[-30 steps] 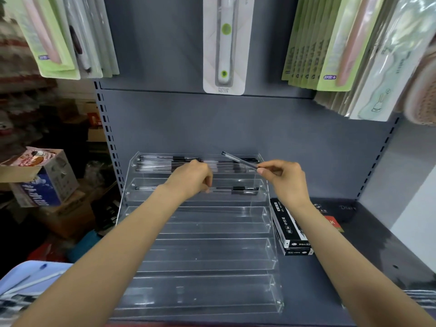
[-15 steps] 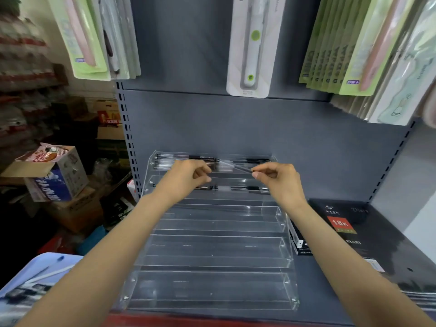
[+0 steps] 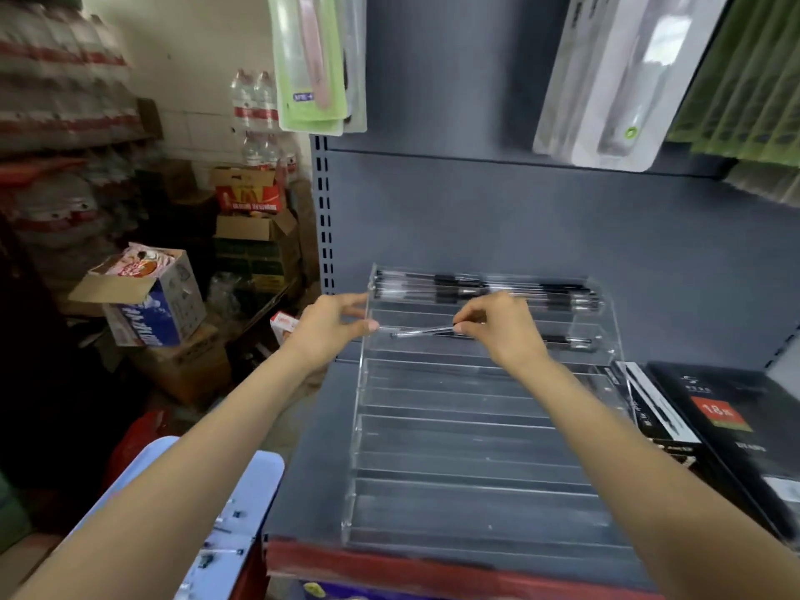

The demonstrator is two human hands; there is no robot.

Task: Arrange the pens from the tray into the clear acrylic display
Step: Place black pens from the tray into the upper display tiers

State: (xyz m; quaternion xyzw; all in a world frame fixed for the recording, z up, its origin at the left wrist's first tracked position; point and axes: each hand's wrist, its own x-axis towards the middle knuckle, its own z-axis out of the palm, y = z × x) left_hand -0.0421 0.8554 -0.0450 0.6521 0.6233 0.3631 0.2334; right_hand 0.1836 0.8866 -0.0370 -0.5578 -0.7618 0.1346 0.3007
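Head view, looking down onto a grey shop shelf (image 3: 311, 469) with a red front edge. Standing on it, a clear acrylic display (image 3: 472, 448) of stepped tiers. In the top tier, a row of black-and-clear pens (image 3: 489, 288) lying lengthwise. In the second tier, at its right end, one more black-gripped pen (image 3: 567, 341) lying flat. Lower tiers bare acrylic.

Right hand (image 3: 502, 326) over the second tier, thumb and forefinger pinching the end of a clear pen (image 3: 422, 331); pen nearly level, stretching leftward, its far tip close to the left hand's thumb. Left hand (image 3: 333, 331) at the display's left wall, fingers loosely extended, thumb pointing toward the pen tip; touching the pen or the wall, cannot tell.

To the right of the display, touching or just beside it, dark boxes (image 3: 736, 422), one with an orange "18K" label. At lower left, below the shelf edge, a pale blue tray (image 3: 242, 504) with blurred dark items on it. Hanging above, packaged goods in green and white cards (image 3: 311, 62). Left background: cardboard boxes (image 3: 147, 296) and stacked bottled water, blurred.
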